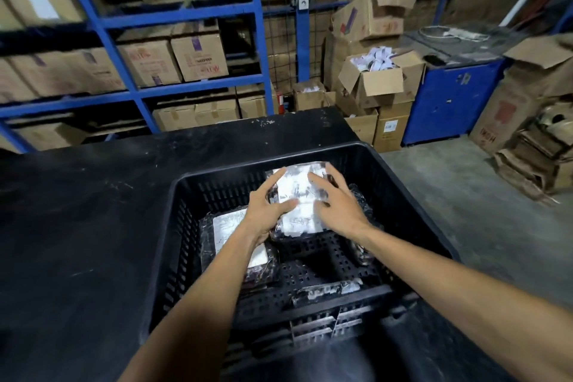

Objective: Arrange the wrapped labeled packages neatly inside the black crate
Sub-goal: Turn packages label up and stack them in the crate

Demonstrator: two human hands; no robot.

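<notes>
Hands first: my left hand (269,211) and right hand (336,201) grasp one wrapped package (299,195) by its sides, at the far end of the black crate (403,192) on the counter (93,211); another package (231,226) lies lower left.

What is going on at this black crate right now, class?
A person is packing a black slotted plastic crate on a black table. Both the left hand and right hand grip a clear-wrapped package with a white label at the far side. Another labeled package lies flat at the crate's left.
</notes>
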